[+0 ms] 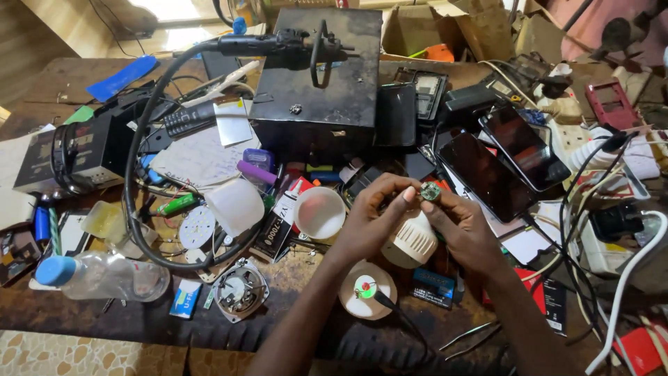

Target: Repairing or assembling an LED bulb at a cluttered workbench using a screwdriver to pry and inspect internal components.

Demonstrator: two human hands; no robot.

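Note:
Both of my hands meet over the middle of a cluttered workbench. My left hand (372, 212) and my right hand (465, 226) pinch a small round green circuit board (430, 191) between their fingertips. Just below it sits a white ribbed lamp housing (412, 241), held against my right palm. A white lamp base (367, 289) with a red and green centre and a dark wire lies on the bench under my left wrist. A white dome cover (319, 212) rests to the left of my left hand.
A black metal box (316, 83) stands behind, with a hot-air handle (271, 43) and its thick hose (136, 209) looping left. Two dark phones (504, 163) lie at right beside white cables (626, 278). A plastic bottle (97, 275), glue tube (278, 221) and tweezers (473, 338) lie nearby.

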